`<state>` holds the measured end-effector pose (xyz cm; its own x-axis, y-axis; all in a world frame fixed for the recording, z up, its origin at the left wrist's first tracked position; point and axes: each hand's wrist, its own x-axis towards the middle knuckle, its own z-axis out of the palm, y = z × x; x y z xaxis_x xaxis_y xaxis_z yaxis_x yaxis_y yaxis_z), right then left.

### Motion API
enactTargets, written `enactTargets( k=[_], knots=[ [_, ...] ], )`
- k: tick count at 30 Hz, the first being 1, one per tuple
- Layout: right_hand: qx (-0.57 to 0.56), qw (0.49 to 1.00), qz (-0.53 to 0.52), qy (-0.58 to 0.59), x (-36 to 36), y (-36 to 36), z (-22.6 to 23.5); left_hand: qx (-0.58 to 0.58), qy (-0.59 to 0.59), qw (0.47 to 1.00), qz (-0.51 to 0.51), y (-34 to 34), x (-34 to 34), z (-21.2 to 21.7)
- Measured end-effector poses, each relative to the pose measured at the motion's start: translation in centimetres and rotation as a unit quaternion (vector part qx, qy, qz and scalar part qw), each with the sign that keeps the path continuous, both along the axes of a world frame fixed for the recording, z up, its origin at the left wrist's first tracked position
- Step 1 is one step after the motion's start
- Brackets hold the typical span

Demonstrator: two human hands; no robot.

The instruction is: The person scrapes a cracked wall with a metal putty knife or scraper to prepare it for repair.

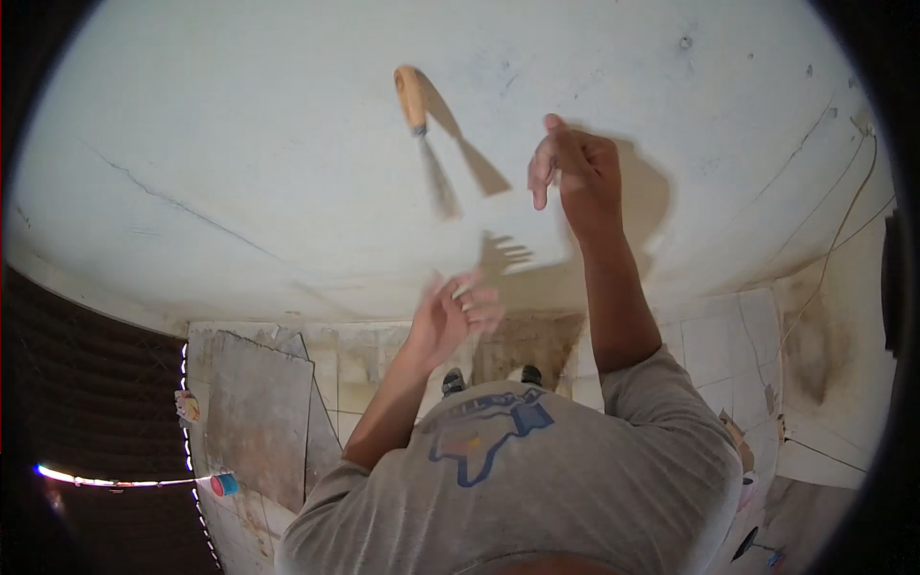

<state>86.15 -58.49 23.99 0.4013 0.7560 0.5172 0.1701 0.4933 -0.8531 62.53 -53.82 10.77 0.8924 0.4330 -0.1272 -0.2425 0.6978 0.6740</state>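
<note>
A putty knife [411, 102] with a wooden handle and a metal blade is in mid-air in front of the pale wall [287, 125]. Its handle points up and the blurred blade tilts down to the right; neither hand touches it. Below the blade, my left hand [454, 312] is raised with fingers spread, smeared by motion, holding nothing. Higher up and to the right of the knife, my right hand [581, 171] is near the wall, its fingers loosely bent and apart with nothing visible in them. Shadows of the knife and both hands fall on the wall.
Cracks and stains mark the wall. Grey boards [259, 412] lie on the tiled floor at left, beside a dark corrugated surface [96, 383]. A small blue-and-red can [224, 485] stands nearby. Thin cables [843, 225] hang at right. My feet are close to the wall's base.
</note>
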Motion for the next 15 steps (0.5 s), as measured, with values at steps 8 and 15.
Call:
enactTargets(
  k=[8, 15],
  knots=[
    [-0.253, 0.946, 0.064, 0.194, -11.3, 0.5, -17.9, -0.211, -0.275, 0.938, 0.014, 9.1, 1.8, 0.8],
    [-0.462, 0.857, 0.189, 0.127, -14.7, -1.0, -22.5, -0.267, -0.060, 0.961, 0.050, 4.8, -7.0, -10.1]
  ],
)
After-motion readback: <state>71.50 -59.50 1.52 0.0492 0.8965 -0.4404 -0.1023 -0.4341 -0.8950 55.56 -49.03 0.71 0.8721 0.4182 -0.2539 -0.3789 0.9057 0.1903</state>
